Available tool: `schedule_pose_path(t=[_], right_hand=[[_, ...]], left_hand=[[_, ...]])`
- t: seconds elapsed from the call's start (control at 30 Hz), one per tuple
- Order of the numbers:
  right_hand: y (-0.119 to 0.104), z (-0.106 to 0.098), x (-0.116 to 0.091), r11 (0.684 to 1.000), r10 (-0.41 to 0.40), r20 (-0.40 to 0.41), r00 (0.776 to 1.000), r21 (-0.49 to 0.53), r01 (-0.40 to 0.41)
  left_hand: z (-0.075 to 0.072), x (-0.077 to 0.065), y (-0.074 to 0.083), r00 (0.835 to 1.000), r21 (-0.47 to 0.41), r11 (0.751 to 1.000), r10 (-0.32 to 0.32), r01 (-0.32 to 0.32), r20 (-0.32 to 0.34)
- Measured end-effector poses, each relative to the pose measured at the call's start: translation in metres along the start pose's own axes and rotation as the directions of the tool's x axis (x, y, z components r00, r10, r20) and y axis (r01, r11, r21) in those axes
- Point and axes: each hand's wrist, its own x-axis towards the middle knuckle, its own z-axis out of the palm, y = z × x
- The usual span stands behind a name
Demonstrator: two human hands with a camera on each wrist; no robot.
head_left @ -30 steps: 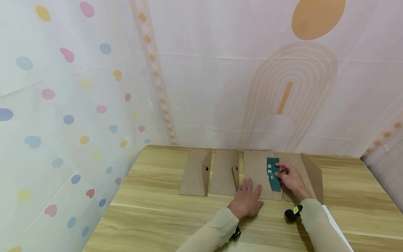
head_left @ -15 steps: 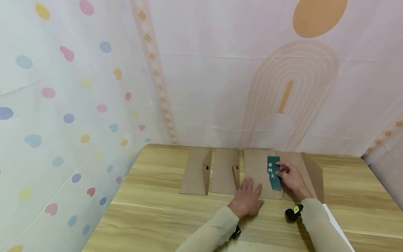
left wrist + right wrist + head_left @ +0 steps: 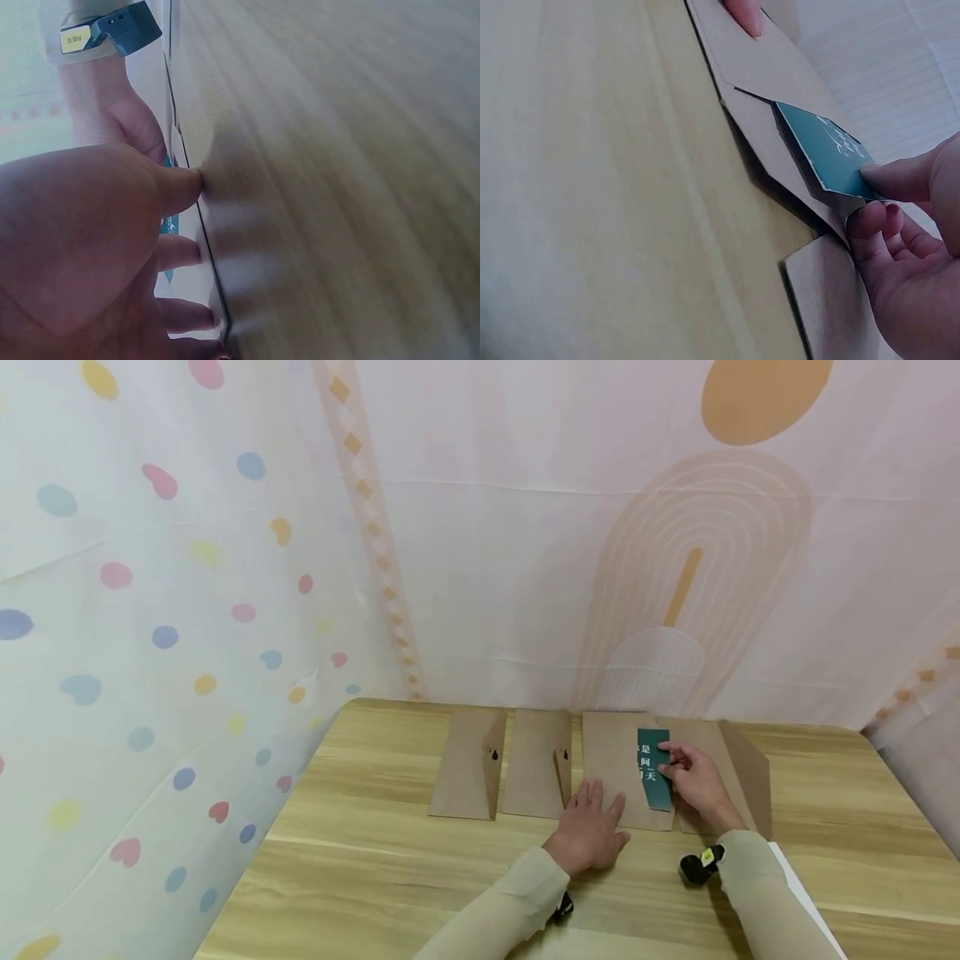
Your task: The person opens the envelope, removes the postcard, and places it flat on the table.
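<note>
A green card with white characters [image 3: 655,768] sticks out of the open right side of a kraft envelope [image 3: 609,747]; its left part is hidden inside. My right hand [image 3: 702,789] pinches the card's right edge between thumb and fingers, which the right wrist view shows from close by [image 3: 911,247]. Spread out, my left hand [image 3: 587,837] rests at the envelope's lower left corner, fingertips on the paper. Its thumb [image 3: 180,191] touches the wooden table beside the envelope's edge in the left wrist view.
Two more kraft envelopes [image 3: 463,768] [image 3: 534,764] with side flaps lie to the left. Another kraft envelope with its flap [image 3: 748,768] lies under and right of my right hand. A white sheet [image 3: 806,897] shows beside my right forearm. A patterned curtain [image 3: 487,568] hangs behind the table [image 3: 360,860].
The green card has slid very slightly to the right, and a little more of its lettering shows. My left hand stays in place. The head view has tilted a little.
</note>
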Motion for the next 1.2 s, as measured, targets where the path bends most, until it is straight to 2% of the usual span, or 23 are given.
schedule_pose_path(t=[0.43,0.6,0.83,1.2], right_hand=[[0.003,0.001,0.003,1.0,-0.009,-0.029,1.0,0.026,0.01],[0.005,-0.003,0.002,1.0,-0.006,-0.045,0.999,0.023,0.007],[0.003,-0.011,-0.002,0.999,0.037,-0.042,0.998,0.008,-0.037],[0.004,-0.023,-0.007,0.999,0.02,-0.049,0.999,-0.029,-0.021]], left_hand=[[0.003,0.002,-0.004,1.0,-0.042,0.999,0.007,-0.008,-0.011],[0.004,0.004,-0.003,1.0,-0.077,0.997,0.01,-0.011,-0.007],[0.006,0.004,-0.004,1.0,-0.093,0.996,0.012,-0.011,0.002],[0.003,0.004,-0.003,1.0,-0.092,0.996,0.019,-0.018,0.009]])
